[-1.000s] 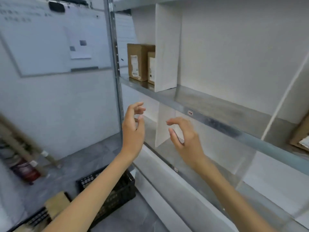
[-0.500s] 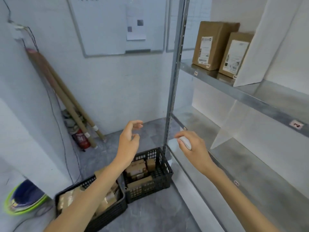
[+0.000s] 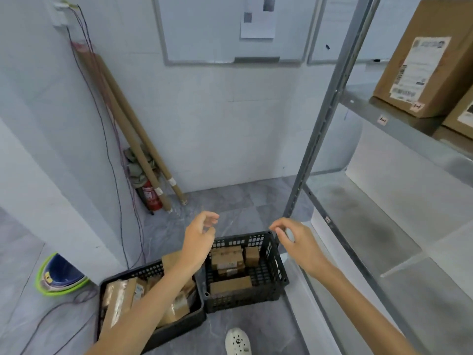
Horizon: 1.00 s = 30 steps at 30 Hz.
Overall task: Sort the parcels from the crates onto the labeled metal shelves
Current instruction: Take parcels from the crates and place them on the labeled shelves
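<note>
Since half a second ago both hands have dropped from shelf height toward the floor, and the two crates now show whole. The left hand [image 3: 199, 239] hangs above the seam between them, and the right hand [image 3: 299, 242] hovers at the far corner of the right black latticed plastic crate [image 3: 271, 254]; the fingers of both are loosely curled and hold nothing. That crate holds roughly five small brown cardboard parcels [image 3: 230, 285], though blur makes the count unsure. The left black plastic crate [image 3: 151, 271], touching it, carries a looser heap of brown parcels [image 3: 117, 301], some in glossy wrap, partly hidden by the forearm. On the grey galvanised metal shelving [image 3: 320, 139], two labelled cardboard boxes [image 3: 422, 60] stand on the upper shelf; the shelf below is bare, dull sheet. Three long cardboard tubes [image 3: 128, 124] lean in the corner over one red fire extinguisher [image 3: 151, 198].
</note>
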{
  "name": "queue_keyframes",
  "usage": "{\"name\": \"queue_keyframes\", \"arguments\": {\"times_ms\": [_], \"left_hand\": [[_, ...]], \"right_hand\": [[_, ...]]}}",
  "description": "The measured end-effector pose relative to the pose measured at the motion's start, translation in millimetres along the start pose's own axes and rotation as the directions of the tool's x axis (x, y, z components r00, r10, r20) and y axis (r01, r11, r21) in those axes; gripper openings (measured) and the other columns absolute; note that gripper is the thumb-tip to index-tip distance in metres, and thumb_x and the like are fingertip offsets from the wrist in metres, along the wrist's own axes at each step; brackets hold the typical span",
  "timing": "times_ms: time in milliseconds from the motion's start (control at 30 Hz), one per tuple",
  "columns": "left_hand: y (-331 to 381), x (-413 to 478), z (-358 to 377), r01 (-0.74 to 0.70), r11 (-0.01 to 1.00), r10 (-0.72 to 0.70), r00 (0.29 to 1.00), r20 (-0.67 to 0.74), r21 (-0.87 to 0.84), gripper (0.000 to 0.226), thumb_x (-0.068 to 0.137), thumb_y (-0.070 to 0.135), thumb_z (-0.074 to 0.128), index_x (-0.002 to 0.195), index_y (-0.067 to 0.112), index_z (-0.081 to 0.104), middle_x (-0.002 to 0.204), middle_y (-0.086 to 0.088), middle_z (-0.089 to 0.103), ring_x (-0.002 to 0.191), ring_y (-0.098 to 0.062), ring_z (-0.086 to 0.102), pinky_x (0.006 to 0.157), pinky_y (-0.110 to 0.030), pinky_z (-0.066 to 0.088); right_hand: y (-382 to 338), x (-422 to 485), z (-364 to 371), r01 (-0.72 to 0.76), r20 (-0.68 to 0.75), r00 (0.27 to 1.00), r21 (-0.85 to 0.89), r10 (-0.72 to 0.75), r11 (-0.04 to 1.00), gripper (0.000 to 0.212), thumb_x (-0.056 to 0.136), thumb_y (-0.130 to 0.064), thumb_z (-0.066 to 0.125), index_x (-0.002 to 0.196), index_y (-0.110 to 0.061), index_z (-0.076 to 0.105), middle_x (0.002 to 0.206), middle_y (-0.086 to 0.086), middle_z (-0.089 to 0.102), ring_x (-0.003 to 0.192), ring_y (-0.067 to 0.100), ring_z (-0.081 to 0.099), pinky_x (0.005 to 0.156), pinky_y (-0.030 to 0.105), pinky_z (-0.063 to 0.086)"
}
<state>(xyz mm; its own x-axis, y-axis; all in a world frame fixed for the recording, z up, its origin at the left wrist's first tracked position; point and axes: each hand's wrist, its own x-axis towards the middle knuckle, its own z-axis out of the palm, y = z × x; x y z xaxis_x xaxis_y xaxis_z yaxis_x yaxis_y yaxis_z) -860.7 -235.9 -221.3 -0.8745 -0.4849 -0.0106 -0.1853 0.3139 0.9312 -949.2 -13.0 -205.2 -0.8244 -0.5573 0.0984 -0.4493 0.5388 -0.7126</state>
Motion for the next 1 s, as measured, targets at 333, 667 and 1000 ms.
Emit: {"name": "queue_keyframes", "arguments": {"times_ms": [333, 667, 1000], "left_hand": [[-82.2, 141.5, 45.6, 0.321, 0.937, -0.334, 0.939, 0.080, 0.141, 0.024, 0.094, -0.001, 0.042, 0.100, 0.019, 0.054, 0.104, -0.001, 0.056, 0.098, -0.015, 0.053, 0.067, -0.010, 0.038], [-298.5, 273.3, 117.1, 0.527, 0.803, -0.580, 0.800, 0.157, 0.279, 0.022, 0.096, 0.007, 0.042, 0.111, 0.010, 0.059, 0.120, -0.014, 0.061, 0.114, -0.025, 0.055, 0.098, -0.029, 0.041], [-635.3, 312.4, 262.3, 0.453, 0.774, -0.559, 0.818, 0.140, 0.443, 0.055, 0.090, -0.001, 0.041, 0.142, 0.011, 0.031, 0.142, -0.017, 0.040, 0.130, -0.030, 0.038, 0.108, -0.032, 0.032]], "right_hand": [[97.4, 155.0, 44.0, -0.241, 0.200, 0.955, 0.092, 0.220, 0.966, 0.016, 0.096, -0.014, 0.050, 0.092, -0.022, 0.064, 0.089, -0.009, 0.066, 0.090, 0.007, 0.060, 0.082, 0.023, 0.046], [285.5, 283.6, 241.6, -0.545, 0.359, 0.792, 0.049, 0.494, 0.837, 0.019, 0.097, -0.005, 0.043, 0.093, -0.010, 0.061, 0.095, 0.010, 0.062, 0.097, 0.028, 0.060, 0.076, 0.029, 0.046], [536.3, 289.6, 507.7, -0.814, 0.379, 0.546, 0.026, 0.747, 0.581, 0.034, 0.097, 0.001, 0.038, 0.128, -0.004, 0.051, 0.097, 0.005, 0.058, 0.091, 0.024, 0.057, 0.076, 0.031, 0.049]]}}
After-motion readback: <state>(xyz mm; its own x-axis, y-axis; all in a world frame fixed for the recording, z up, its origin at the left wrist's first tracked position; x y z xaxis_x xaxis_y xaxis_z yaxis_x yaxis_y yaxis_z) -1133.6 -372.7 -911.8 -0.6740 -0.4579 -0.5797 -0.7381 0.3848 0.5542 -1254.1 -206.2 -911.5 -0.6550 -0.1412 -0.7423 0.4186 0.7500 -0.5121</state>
